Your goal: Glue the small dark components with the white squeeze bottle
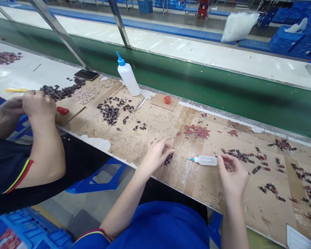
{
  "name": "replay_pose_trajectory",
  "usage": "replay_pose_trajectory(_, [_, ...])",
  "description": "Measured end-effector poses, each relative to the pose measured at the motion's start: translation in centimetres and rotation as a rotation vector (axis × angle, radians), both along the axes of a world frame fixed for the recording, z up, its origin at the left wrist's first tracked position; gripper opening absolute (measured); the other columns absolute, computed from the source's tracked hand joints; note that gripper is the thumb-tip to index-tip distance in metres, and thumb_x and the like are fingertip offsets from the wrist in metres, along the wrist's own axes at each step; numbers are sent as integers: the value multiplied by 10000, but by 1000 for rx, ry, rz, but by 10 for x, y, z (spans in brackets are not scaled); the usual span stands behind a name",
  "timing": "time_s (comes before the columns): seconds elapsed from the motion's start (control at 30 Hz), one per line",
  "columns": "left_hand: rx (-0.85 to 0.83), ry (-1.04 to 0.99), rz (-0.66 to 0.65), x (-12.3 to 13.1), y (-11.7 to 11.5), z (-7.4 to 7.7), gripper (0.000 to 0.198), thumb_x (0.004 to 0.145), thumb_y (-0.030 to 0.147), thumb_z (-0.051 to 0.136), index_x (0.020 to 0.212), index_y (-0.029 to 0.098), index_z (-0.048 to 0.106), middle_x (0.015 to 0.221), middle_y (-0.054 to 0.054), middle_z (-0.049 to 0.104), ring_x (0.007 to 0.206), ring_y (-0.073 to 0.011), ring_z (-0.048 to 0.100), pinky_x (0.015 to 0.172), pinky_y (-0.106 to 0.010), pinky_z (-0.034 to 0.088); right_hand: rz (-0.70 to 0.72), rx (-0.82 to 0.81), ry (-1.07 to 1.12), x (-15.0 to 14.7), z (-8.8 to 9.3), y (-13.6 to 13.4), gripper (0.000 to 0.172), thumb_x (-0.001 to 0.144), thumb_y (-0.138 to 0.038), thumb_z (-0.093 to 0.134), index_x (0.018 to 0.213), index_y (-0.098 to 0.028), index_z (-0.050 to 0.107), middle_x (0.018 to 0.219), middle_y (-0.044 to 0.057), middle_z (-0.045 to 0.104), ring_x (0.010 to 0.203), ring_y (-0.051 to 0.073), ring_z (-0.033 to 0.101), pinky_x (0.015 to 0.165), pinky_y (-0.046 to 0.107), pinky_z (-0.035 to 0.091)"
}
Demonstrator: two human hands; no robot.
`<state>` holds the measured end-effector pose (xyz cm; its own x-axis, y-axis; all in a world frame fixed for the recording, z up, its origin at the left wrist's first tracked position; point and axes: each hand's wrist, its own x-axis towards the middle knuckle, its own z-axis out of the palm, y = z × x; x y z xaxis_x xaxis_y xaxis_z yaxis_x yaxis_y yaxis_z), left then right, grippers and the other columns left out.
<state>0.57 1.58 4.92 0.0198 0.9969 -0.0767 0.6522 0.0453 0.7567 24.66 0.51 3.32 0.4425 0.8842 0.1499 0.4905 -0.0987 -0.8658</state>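
Note:
My left hand (157, 155) hovers at a small heap of dark parts (168, 159), thumb and forefinger close together; whatever they pinch is too small to make out. My right hand (232, 173) has its thumb and fingers closed at the base of a small clear squeeze bottle (207, 160). That bottle is held sideways just over the cardboard, its blue needle tip pointing left. Beyond my hands lies a pile of small red-and-black parts (197, 131). More dark and red parts (238, 155) are scattered beside my right hand.
A tall white bottle with a blue nozzle (129, 79) stands near a red cap (167, 99) on the cardboard. At left, a co-worker's hands (38, 103) work near black parts (63, 90) and a phone (86, 74). A green conveyor belt (186, 77) runs behind the table.

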Motion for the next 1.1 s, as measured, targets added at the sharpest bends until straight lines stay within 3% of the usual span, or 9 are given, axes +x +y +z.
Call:
replay_pose_trajectory(0.07, [-5, 181, 19, -3, 1, -5, 192, 783, 230, 721, 970, 227, 678, 942, -54, 745, 1050, -290, 601, 1011, -533, 332, 24, 28, -267, 16, -6, 2, 338, 769, -495, 623, 878, -186, 706, 966, 136, 707, 908, 295, 653, 855, 499, 503])
replay_pose_trajectory(0.17, [60, 270, -13, 3, -3, -18, 77, 768, 256, 737, 803, 221, 678, 897, -52, 742, 1015, -293, 585, 993, -546, 300, 295, 111, -527, 25, -14, 6, 432, 780, -559, 612, 1021, -213, 704, 1186, 158, 629, 1174, 357, 502, 975, 550, 410])
replay_pose_trajectory(0.27, [138, 307, 4, 10, -6, -30, 69, 813, 168, 659, 773, 216, 688, 854, -69, 730, 981, -300, 576, 954, -553, 296, 561, 76, -594, 25, -21, 12, 410, 799, -545, 616, 1081, -255, 686, 1193, 133, 631, 1250, 376, 411, 1005, 575, 363])
replay_pose_trajectory(0.37, [204, 309, -21, 11, -4, -35, 190, 860, 129, 565, 752, 218, 694, 840, -70, 726, 958, -283, 572, 948, -530, 289, 605, 54, -533, 23, -21, 14, 301, 832, -515, 591, 976, -274, 700, 1155, 106, 661, 1260, 370, 410, 1013, 580, 348])
replay_pose_trajectory(0.57, [314, 151, -153, 23, -7, -37, 176, 905, 175, 562, 838, 254, 705, 823, -16, 734, 922, -213, 597, 991, -467, 271, 454, -42, -23, 8, -6, 1, 406, 663, -529, 759, 896, -208, 674, 867, 81, 724, 760, 244, 646, 673, 372, 515])
replay_pose_trajectory(0.73, [322, 209, -69, 34, -12, -43, 138, 871, 197, 632, 785, 259, 720, 917, -29, 716, 1045, -251, 568, 1019, -534, 198, 211, 12, 517, -13, -6, -4, 355, 605, -458, 795, 789, -174, 686, 725, 38, 696, 588, 152, 586, 536, 266, 443])
replay_pose_trajectory(0.83, [307, 197, -78, 30, -12, -45, 76, 859, 238, 656, 878, 265, 724, 982, -44, 717, 1067, -256, 568, 1012, -528, 207, 95, 10, 745, -24, -10, -1, 375, 575, -458, 796, 759, -156, 670, 620, -6, 627, 460, 76, 440, 446, 218, 327])
replay_pose_trajectory(0.93, [307, 152, -127, 23, -11, -45, 198, 823, 251, 702, 1020, 271, 695, 1022, -49, 735, 1146, -279, 544, 1021, -523, 207, 30, -41, 786, -33, -13, 1, 401, 592, -506, 770, 725, -150, 641, 605, -13, 604, 439, 61, 393, 415, 206, 276])
replay_pose_trajectory(1.1, [299, 103, -136, 21, -9, -48, 225, 840, 118, 644, 994, 274, 697, 946, -24, 768, 1147, -262, 576, 1019, -517, 226, 80, -73, 637, -42, -15, 1, 372, 624, -498, 758, 717, -169, 611, 575, -39, 570, 479, 91, 466, 461, 217, 369])
